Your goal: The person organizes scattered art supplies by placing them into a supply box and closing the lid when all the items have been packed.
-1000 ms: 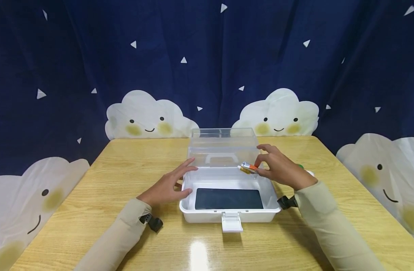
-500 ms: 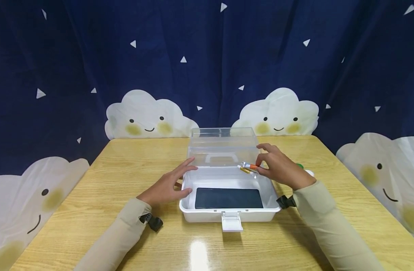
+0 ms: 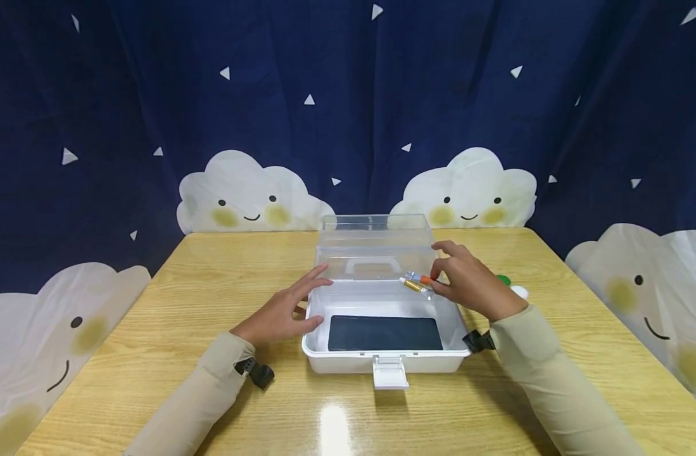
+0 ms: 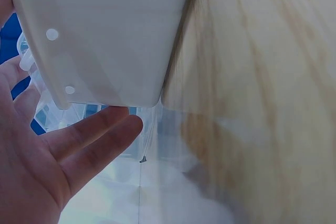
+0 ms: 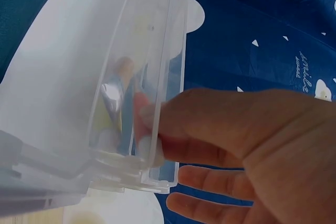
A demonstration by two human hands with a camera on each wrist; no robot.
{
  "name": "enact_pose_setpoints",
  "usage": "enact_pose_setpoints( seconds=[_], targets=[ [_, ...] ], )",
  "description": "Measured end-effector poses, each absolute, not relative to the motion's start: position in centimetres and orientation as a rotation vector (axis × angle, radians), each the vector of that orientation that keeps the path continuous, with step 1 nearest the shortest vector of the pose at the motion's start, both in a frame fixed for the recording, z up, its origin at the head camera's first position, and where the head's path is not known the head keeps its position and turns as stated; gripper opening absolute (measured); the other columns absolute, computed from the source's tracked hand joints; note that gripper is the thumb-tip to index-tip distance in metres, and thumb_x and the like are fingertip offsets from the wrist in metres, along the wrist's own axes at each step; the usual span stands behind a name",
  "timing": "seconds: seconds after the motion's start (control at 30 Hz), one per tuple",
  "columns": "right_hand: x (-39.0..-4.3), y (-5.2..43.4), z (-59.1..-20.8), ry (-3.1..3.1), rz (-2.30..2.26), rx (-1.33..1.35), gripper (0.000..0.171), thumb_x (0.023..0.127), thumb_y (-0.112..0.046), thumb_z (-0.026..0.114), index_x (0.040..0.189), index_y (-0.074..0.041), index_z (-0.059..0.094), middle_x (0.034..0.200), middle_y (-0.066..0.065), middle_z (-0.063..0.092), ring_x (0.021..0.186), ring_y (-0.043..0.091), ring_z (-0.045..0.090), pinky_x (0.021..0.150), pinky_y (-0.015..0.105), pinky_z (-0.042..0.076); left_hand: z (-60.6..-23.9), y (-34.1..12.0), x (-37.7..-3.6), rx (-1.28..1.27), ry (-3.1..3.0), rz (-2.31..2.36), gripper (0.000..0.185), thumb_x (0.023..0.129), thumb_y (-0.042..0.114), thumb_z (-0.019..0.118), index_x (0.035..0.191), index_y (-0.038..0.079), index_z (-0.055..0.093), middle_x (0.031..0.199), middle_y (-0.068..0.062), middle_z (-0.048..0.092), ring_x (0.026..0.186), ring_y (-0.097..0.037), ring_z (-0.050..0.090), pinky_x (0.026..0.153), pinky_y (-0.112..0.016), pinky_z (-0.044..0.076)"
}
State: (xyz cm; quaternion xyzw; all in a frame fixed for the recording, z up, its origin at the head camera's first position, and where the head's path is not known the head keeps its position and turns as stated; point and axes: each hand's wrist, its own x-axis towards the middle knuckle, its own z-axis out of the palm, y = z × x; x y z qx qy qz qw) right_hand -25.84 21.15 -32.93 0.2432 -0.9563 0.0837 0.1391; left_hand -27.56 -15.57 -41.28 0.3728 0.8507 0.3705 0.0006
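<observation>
A white plastic box (image 3: 359, 364) with its clear lid (image 3: 376, 240) raised stands on the table. At its back right, my right hand (image 3: 473, 278) pinches a small tube with an orange end (image 3: 426, 279). Just in front of that tube lies a small golden-yellow tube (image 3: 411, 285). In the right wrist view, clear plastic partly covers the pinched tube (image 5: 140, 108), and a silvery tube end (image 5: 112, 95) shows beside it. My left hand (image 3: 291, 313) rests at the box's left side, fingers spread. In the left wrist view, two fingers (image 4: 102, 145) lie by the box's wall (image 4: 110, 40).
A dark rectangular panel (image 3: 384, 334) lies in the box's bottom. The front latch (image 3: 390, 373) hangs down. A green round thing (image 3: 504, 279) and a white round thing (image 3: 519, 291) sit on the wooden table (image 3: 234, 272), right of the box, partly behind my right hand.
The orange-ended tube has shifted slightly right and apart from the yellow one. My right wrist has moved a little left, uncovering more of the green and white things. The left hand stays put.
</observation>
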Motion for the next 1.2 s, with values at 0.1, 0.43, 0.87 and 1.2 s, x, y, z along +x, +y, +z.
enact_pose_setpoints(
  seconds=[0.1, 0.43, 0.87, 1.2],
  targets=[
    [-25.81, 21.16, -32.99, -2.764, 0.237, 0.700, 0.007, 0.078, -0.014, 0.080, 0.076, -0.012, 0.074, 0.134, 0.025, 0.050, 0.116, 0.044, 0.049, 0.089, 0.054, 0.050, -41.32, -15.56, -27.60, 1.165, 2.679, 1.158, 0.065, 0.089, 0.029, 0.068, 0.145, 0.039, 0.036, 0.160, 0.017, 0.008, 0.123, -0.014, 0.051, 0.083, -0.027, 0.054],
    [-25.80, 21.05, -32.99, -2.761, 0.215, 0.685, 0.007, 0.078, -0.016, 0.080, 0.077, -0.011, 0.076, 0.136, 0.024, 0.049, 0.116, 0.043, 0.050, 0.087, 0.054, 0.051, -41.42, -15.57, -27.75, 1.190, 2.681, 1.164, 0.066, 0.089, 0.026, 0.068, 0.145, 0.037, 0.036, 0.160, 0.015, 0.009, 0.121, -0.016, 0.053, 0.082, -0.027, 0.054],
    [-25.62, 20.96, -32.99, -2.788, 0.212, 0.664, 0.005, 0.079, -0.016, 0.080, 0.078, -0.012, 0.077, 0.136, 0.024, 0.048, 0.118, 0.043, 0.049, 0.090, 0.055, 0.049, -41.22, -15.43, -27.51, 1.167, 2.690, 1.153, 0.065, 0.089, 0.027, 0.068, 0.145, 0.037, 0.036, 0.159, 0.020, 0.008, 0.121, -0.015, 0.052, 0.083, -0.027, 0.054],
    [-25.62, 20.87, -32.98, -2.808, 0.209, 0.638, 0.005, 0.079, -0.016, 0.079, 0.079, -0.012, 0.077, 0.137, 0.022, 0.047, 0.121, 0.044, 0.047, 0.092, 0.054, 0.049, -41.20, -15.52, -27.37, 1.163, 2.682, 1.154, 0.066, 0.089, 0.030, 0.068, 0.146, 0.037, 0.036, 0.159, 0.023, 0.007, 0.115, -0.016, 0.055, 0.084, -0.026, 0.053]
  ],
)
